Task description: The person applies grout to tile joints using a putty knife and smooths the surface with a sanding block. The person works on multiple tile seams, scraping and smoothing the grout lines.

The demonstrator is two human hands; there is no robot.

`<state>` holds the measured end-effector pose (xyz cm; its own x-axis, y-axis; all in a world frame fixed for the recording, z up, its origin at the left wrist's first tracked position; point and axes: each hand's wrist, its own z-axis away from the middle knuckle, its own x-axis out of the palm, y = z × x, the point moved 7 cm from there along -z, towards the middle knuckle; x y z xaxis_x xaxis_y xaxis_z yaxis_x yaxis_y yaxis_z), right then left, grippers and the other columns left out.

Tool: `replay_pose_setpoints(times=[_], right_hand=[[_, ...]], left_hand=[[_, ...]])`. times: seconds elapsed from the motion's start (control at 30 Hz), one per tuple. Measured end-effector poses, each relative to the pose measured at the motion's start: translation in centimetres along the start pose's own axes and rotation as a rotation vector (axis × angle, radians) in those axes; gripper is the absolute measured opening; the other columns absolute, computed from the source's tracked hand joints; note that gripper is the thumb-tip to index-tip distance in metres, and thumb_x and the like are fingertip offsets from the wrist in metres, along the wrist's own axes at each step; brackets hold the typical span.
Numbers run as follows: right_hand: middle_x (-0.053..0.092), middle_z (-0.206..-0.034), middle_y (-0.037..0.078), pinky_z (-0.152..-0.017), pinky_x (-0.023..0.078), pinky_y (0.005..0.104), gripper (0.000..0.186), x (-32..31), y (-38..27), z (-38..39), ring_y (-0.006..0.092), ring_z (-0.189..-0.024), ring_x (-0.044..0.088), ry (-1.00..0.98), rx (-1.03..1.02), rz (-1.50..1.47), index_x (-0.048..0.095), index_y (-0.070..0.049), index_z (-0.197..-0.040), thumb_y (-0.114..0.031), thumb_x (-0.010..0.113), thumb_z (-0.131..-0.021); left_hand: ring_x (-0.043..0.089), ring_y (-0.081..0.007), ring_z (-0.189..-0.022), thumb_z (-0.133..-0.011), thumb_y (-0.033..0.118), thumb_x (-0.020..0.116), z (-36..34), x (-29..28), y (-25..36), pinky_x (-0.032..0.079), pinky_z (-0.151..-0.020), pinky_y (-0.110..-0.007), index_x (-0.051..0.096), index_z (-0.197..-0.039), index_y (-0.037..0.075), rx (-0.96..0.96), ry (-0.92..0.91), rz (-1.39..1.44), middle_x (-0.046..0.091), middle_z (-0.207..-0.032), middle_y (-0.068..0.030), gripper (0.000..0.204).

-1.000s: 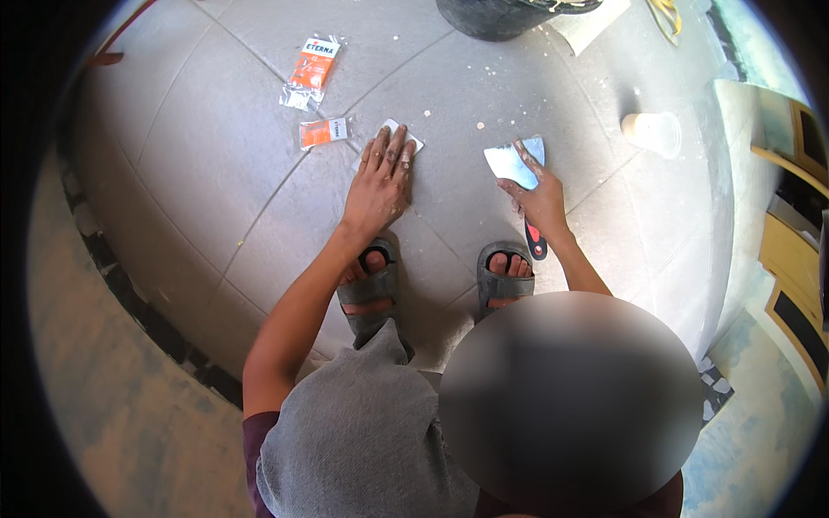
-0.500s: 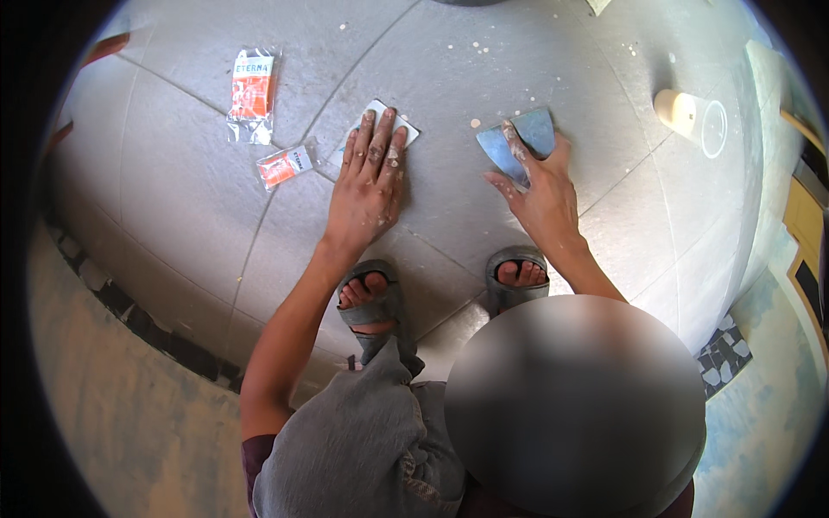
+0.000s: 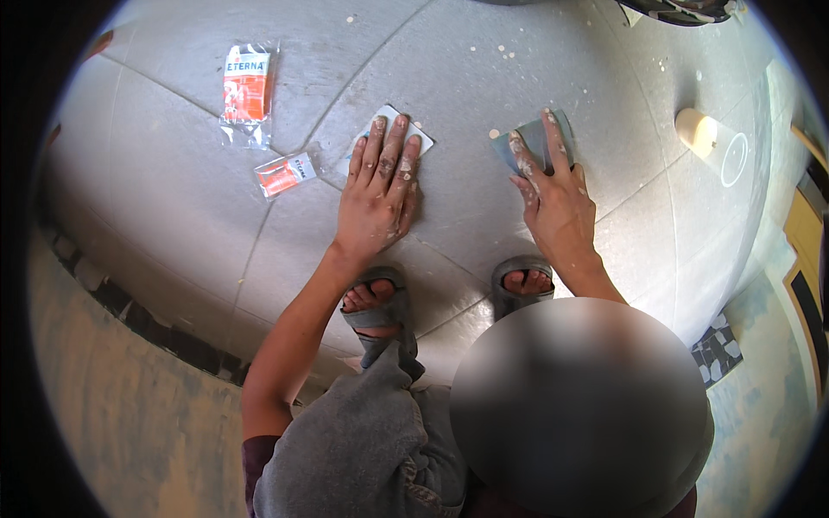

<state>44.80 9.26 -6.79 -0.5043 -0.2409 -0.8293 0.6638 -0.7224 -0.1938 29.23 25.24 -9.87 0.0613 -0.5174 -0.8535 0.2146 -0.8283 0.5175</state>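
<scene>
My left hand [image 3: 377, 186] lies flat on a white square card [image 3: 420, 141] on the tiled floor. Its fingers are stretched out and cover most of the card. To the right, my right hand [image 3: 557, 186] rests on a flat, grey-blue scraper blade [image 3: 506, 153]. Index and middle fingers lie stretched along its face, while the thumb stands apart at the left. The other fingertips are partly hidden. Dried whitish stuff spots both hands. Left of my left hand lie a small orange-and-white packet [image 3: 285, 175] and a larger clear-wrapped orange-and-white packet [image 3: 248, 91].
A translucent cup [image 3: 696, 131] with pale contents stands at the right. Pale spots dot the grey floor tiles [image 3: 449, 69]. My sandalled feet [image 3: 371, 302] are just below my hands. A dark rounded object [image 3: 682, 12] shows at the top right edge.
My right middle finger has come onto the blade's face beside the index finger. The blade looks darker now. The view has shifted slightly, and the dark object at top right has come into sight.
</scene>
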Motion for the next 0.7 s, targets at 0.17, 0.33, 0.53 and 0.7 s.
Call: replay_pose_setpoints(times=[0.17, 0.33, 0.53, 0.7], right_hand=[[0.026, -0.17, 0.009, -0.089, 0.063, 0.0431, 0.046, -1.1, -0.1, 0.0, 0.0411, -0.128, 0.059, 0.022, 0.055, -0.049, 0.065, -0.028, -0.141, -0.02, 0.07, -0.096], [0.027, -0.17, 0.009, -0.089, 0.063, 0.0439, 0.044, -1.3, -0.1, 0.0, 0.041, -0.125, 0.062, -0.009, 0.055, -0.066, 0.066, -0.025, -0.14, -0.02, 0.069, -0.097], [0.024, -0.17, 0.01, -0.076, 0.065, 0.0408, 0.049, -0.8, 0.1, 0.1, 0.0344, -0.103, 0.065, 0.024, 0.001, -0.007, 0.063, -0.025, -0.144, -0.018, 0.069, -0.096], [0.024, -0.169, 0.01, -0.077, 0.065, 0.0408, 0.048, -0.5, 0.1, 0.3, 0.0354, -0.104, 0.065, -0.008, -0.01, -0.015, 0.064, -0.023, -0.143, -0.016, 0.069, -0.095]], left_hand=[[0.029, -0.0404, -0.155, -0.091, 0.007, 0.058, -1.5, 0.4, 0.7, 0.025, -0.124, -0.055, 0.042, -0.155, 0.002, -0.023, -0.011, 0.025, 0.033, -0.167, -0.0178, 0.067], [0.025, -0.0399, -0.156, -0.09, 0.007, 0.059, -1.8, 0.9, 0.9, 0.02, -0.126, -0.056, 0.037, -0.16, 0.008, -0.064, -0.032, 0.087, 0.028, -0.169, -0.0168, 0.073], [0.025, -0.0397, -0.157, -0.091, 0.009, 0.058, -0.8, 0.6, 1.4, 0.021, -0.125, -0.055, 0.037, -0.16, 0.008, -0.081, -0.064, 0.104, 0.028, -0.169, -0.0167, 0.072], [0.026, -0.0387, -0.156, -0.092, 0.012, 0.06, -0.3, 0.3, 1.8, 0.021, -0.126, -0.054, 0.038, -0.16, 0.008, -0.137, -0.065, 0.088, 0.029, -0.169, -0.0148, 0.071]])
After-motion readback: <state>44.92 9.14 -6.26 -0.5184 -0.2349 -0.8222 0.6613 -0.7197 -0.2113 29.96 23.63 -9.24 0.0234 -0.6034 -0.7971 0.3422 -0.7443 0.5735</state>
